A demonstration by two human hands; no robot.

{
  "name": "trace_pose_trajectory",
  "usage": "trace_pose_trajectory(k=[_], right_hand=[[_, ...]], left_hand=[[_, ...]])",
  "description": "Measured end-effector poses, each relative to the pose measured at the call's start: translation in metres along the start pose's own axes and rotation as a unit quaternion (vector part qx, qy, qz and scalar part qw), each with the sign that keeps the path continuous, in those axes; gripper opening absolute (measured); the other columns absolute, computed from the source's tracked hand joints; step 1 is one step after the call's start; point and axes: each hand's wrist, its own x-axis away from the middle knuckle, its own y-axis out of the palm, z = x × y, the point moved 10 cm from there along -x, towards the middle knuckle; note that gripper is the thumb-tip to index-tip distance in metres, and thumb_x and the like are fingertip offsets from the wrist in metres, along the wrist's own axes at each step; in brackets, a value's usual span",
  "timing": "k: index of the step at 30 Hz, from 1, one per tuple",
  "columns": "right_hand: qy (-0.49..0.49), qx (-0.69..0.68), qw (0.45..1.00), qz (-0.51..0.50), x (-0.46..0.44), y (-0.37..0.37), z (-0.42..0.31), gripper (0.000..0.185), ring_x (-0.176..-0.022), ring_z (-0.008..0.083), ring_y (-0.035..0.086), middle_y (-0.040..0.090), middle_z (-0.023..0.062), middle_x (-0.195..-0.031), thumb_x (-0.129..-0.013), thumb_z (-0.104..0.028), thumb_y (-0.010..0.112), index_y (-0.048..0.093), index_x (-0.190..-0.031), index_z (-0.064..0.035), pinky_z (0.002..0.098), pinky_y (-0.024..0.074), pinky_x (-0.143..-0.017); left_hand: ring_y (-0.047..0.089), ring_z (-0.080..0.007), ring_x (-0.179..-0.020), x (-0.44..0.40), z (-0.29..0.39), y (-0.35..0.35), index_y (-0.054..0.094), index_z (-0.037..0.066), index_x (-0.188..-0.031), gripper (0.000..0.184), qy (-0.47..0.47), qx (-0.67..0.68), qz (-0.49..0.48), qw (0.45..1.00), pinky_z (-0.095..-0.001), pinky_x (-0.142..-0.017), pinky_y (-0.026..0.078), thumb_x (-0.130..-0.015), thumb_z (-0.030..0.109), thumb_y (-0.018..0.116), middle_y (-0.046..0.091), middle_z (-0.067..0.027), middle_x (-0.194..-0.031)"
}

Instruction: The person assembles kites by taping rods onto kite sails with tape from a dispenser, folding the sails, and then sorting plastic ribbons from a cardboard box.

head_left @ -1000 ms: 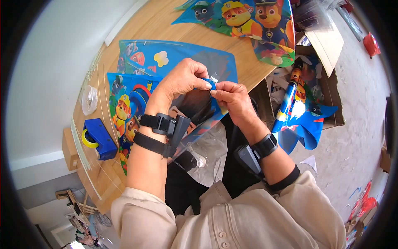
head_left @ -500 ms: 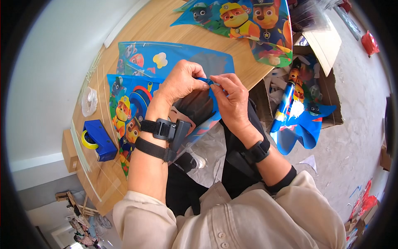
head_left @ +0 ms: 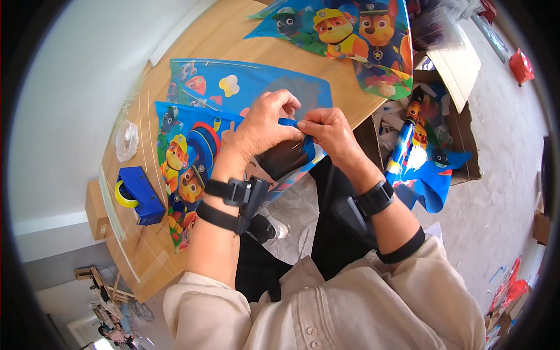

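Note:
A cartoon-printed plastic sheet (head_left: 204, 143) lies partly on the table and hangs over its near edge toward my lap. My left hand (head_left: 269, 123) has the sheet's blue upper edge between its thumb and curled fingers. Right beside it, the fingertips of my right hand (head_left: 331, 133) pinch the corner end of that same edge. What sits inside the pinch is hidden. Just beyond my hands, a second printed sheet (head_left: 268, 79) lies flat, with a thin clear rod along its top.
A blue tape dispenser (head_left: 141, 195) and a roll of clear tape (head_left: 126, 141) stand on the wooden table (head_left: 233, 35). Another printed sheet (head_left: 335, 29) overhangs the far edge. On the right, a cardboard box (head_left: 461, 131) holds printed sheets and scraps. Thin rods lie along the left edge.
Both hands have come slightly down toward me with the sheet's edge. My left fingers have lifted and curled away from the tip, while my right hand still pinches the corner.

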Motion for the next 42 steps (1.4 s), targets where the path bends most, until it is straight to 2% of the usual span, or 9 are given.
trace_pose_trajectory(k=[7, 10, 13, 15, 17, 20, 25, 29, 42], right_hand=[[0.0, -0.138, 0.981, 0.138, -0.003, -0.055, -0.013, 0.016, -0.049, 0.0041, 0.039, 0.046, -0.0052, -0.055, -0.079, -0.014, 0.06, 0.06, -0.066, -0.0044, 0.0207, 0.0291, -0.044], [-0.054, -0.139, 0.973, 0.175, -0.007, -0.077, -0.028, 0.021, -0.055, 0.0053, 0.044, 0.051, -0.0015, -0.061, -0.079, -0.02, 0.065, 0.061, -0.07, -0.0017, 0.0204, 0.0332, -0.048], [-0.114, -0.017, 0.914, 0.389, 0.025, -0.099, -0.048, 0.022, -0.06, 0.0069, 0.048, 0.055, 0.0004, -0.066, -0.079, -0.022, 0.066, 0.062, -0.075, -0.0007, 0.0208, 0.0365, -0.052], [-0.024, -0.162, 0.969, 0.184, 0.024, -0.036, -0.032, 0.035, -0.063, 0.0103, 0.051, 0.059, 0.0035, -0.071, -0.074, -0.032, 0.071, 0.062, -0.083, 0.0003, 0.0255, 0.0402, -0.055], [0.107, -0.005, 0.991, -0.085, 0.036, 0.059, 0.006, 0.049, -0.094, 0.0182, 0.056, 0.057, 0.0074, -0.106, -0.073, -0.017, 0.069, 0.051, -0.116, -0.001, 0.0332, 0.0467, -0.079], [0.09, -0.233, 0.956, -0.153, 0.058, 0.126, -0.022, 0.108, -0.112, 0.0264, 0.047, 0.043, 0.0158, -0.126, -0.064, 0.002, 0.074, 0.001, -0.142, -0.0116, 0.0374, 0.0435, -0.089], [-0.013, -0.236, 0.971, -0.032, 0.012, 0.091, -0.028, 0.073, -0.081, 0.0174, 0.06, 0.056, 0.0116, -0.098, -0.066, 0.002, 0.069, 0.031, -0.128, -0.005, 0.0288, 0.0516, -0.064], [-0.076, -0.127, 0.988, 0.052, -0.022, 0.061, -0.046, 0.037, -0.064, 0.0112, 0.056, 0.058, 0.0042, -0.08, -0.07, 0.005, 0.061, 0.051, -0.104, -0.0011, 0.0253, 0.0471, -0.053], [-0.099, 0.157, 0.932, 0.312, -0.108, -0.256, -0.096, 0.009, -0.053, 0.0088, 0.048, 0.053, 0.0003, -0.063, -0.068, 0.0, 0.055, 0.058, -0.076, -0.0033, 0.0251, 0.0376, -0.045]], left_hand=[[0.041, -0.0335, -0.117, 0.102, -0.019, -0.027, 0.051, 0.001, -0.115, 0.068, -0.057, -0.187, -0.004, 0.981, -0.0397, -0.1, 0.032, -0.057, 0.027, 0.076, 0.048, -0.0179, -0.123], [0.052, -0.0338, -0.103, 0.149, -0.04, -0.043, 0.056, 0.0, -0.107, 0.049, -0.063, -0.268, 0.013, 0.961, -0.0397, -0.087, 0.041, -0.068, 0.026, 0.07, 0.056, -0.0214, -0.107], [0.059, -0.0353, -0.077, 0.186, -0.089, -0.061, 0.06, -0.002, -0.092, 0.027, -0.33, -0.218, 0.047, 0.917, -0.0414, -0.067, 0.045, -0.08, 0.023, 0.06, 0.06, -0.0226, -0.08], [0.056, -0.0371, -0.06, 0.179, -0.071, -0.07, 0.06, -0.003, -0.078, 0.026, -0.234, -0.198, 0.195, 0.932, -0.0436, -0.054, 0.041, -0.086, 0.02, 0.051, 0.055, -0.022, -0.062], [0.055, -0.029, -0.057, 0.158, -0.053, -0.057, 0.059, -0.003, -0.077, 0.03, -0.237, -0.125, 0.222, 0.938, -0.0398, -0.055, 0.042, -0.087, 0.024, 0.052, 0.053, -0.0189, -0.06], [0.051, -0.0178, -0.055, 0.12, -0.026, -0.035, 0.057, -0.002, -0.079, 0.034, -0.147, 0.119, 0.24, 0.952, -0.037, -0.054, 0.041, -0.091, 0.029, 0.049, 0.054, -0.008, -0.06], [0.046, -0.0184, -0.114, 0.102, 0.02, -0.039, 0.04, -0.001, -0.13, 0.056, -0.057, 0.267, 0.093, 0.958, -0.0289, -0.096, 0.035, -0.089, 0.033, 0.054, 0.051, -0.0153, -0.121], [0.038, -0.0252, -0.124, 0.098, 0.021, -0.034, 0.039, 0.001, -0.131, 0.057, 0.018, 0.164, 0.127, 0.978, -0.0333, -0.099, 0.034, -0.086, 0.032, 0.057, 0.037, -0.017, -0.136], [0.057, -0.0273, -0.097, 0.221, -0.089, -0.044, 0.057, -0.002, -0.101, 0.027, -0.179, -0.021, 0.295, 0.938, -0.034, -0.081, 0.046, -0.077, 0.009, 0.062, 0.058, -0.0159, -0.106]])
